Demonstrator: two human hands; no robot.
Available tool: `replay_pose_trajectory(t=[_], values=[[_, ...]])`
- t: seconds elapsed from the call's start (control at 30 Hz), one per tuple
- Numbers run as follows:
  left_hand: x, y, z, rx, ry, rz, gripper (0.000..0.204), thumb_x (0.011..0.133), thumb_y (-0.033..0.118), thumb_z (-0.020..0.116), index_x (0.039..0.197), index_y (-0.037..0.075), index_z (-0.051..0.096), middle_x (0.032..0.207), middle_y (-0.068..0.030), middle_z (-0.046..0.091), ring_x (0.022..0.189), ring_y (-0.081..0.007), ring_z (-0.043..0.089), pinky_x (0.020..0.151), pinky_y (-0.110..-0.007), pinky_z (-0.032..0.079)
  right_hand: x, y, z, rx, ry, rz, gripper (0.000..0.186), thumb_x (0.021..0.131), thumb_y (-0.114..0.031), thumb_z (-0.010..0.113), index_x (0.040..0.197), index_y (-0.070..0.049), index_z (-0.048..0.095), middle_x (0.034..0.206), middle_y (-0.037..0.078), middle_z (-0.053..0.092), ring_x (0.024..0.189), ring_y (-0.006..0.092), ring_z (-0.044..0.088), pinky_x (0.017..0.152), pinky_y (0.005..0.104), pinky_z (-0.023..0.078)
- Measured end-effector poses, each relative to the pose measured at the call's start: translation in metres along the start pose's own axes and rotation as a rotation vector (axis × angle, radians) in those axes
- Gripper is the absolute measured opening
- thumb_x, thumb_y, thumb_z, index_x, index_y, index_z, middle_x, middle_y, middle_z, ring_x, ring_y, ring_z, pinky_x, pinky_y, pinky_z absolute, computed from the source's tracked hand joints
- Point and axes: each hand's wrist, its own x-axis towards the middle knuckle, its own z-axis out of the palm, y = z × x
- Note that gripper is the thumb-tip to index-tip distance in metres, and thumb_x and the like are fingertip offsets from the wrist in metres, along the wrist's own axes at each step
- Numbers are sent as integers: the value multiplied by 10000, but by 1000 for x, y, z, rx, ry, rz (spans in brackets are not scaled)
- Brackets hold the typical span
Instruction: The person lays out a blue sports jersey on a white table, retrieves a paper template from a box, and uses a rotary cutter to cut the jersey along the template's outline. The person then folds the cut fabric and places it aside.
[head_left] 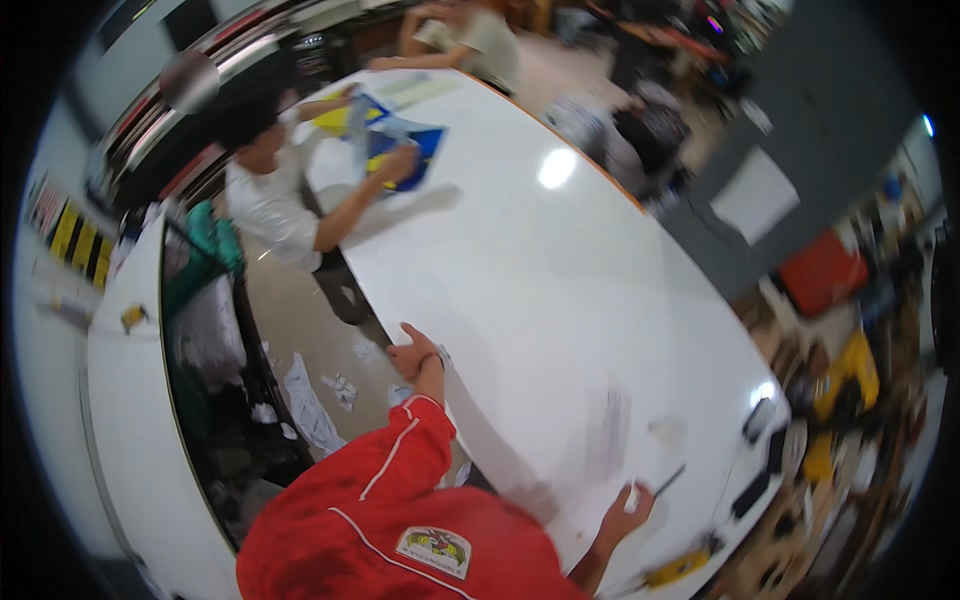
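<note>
My left hand (412, 358) is at the left edge of the big white table (560, 330), thumb raised apart from the fingers, with nothing seen in it. A dark band is round that wrist. Low over the table's near right part, my right hand (622, 518) is closed. A thin dark stick-like tool (668, 482) juts out of it, and a small white piece (632, 496) shows at its fingers. Blur hides the tool's exact kind. A faint greyish sheet or strip (612, 425) lies on the table beyond this hand.
A yellow-handled tool (678, 570) lies near my right forearm. Dark objects (757, 420) sit by the table's right edge. At the far left, a person in white (280, 205) handles a blue and yellow sheet (425, 150); another person (470, 45) leans at the far end. Scraps (310, 405) litter the floor.
</note>
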Motion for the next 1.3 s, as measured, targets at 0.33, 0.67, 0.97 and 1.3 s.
replay_pose_trajectory(t=[0.33, 0.67, 0.97, 1.3], values=[[-6, -9, -19, -63, -124, 115, 864, 944, 732, 367, 1258, -54, 536, 1170, -304, 666, 1070, -467, 674, 914, -567, 544, 29, -18, -35, 209, 19, 140, 140, 867, -82, 730, 986, -19, 693, 961, 116, 715, 884, 233, 690, 802, 366, 506], [10, -16, -16, -84, -235, 140, 820, 981, 680, 341, 1289, -58, 519, 1209, -310, 650, 1088, -466, 664, 941, -543, 544, 28, -3, -15, 260, -220, 229, 320, 845, -160, 781, 1120, -38, 671, 974, 130, 696, 903, 247, 685, 786, 377, 521], [16, -17, -14, -75, -265, 180, 914, 924, 764, 409, 1281, -63, 562, 1152, -308, 666, 1086, -469, 658, 948, -522, 537, 40, 9, 70, -81, -296, 126, 406, 838, -256, 758, 1172, -55, 645, 1062, 138, 615, 1019, 357, 626, 859, 477, 516], [-65, -73, -1, -694, -429, 1124, 428, 1006, 260, 638, 1324, -14, 557, 1234, -168, 596, 1138, -281, 591, 979, -390, 488, 45, 64, 63, 346, -421, 385, 462, 943, -298, 675, 1226, 62, 613, 1036, 231, 714, 903, 362, 694, 801, 420, 520]])
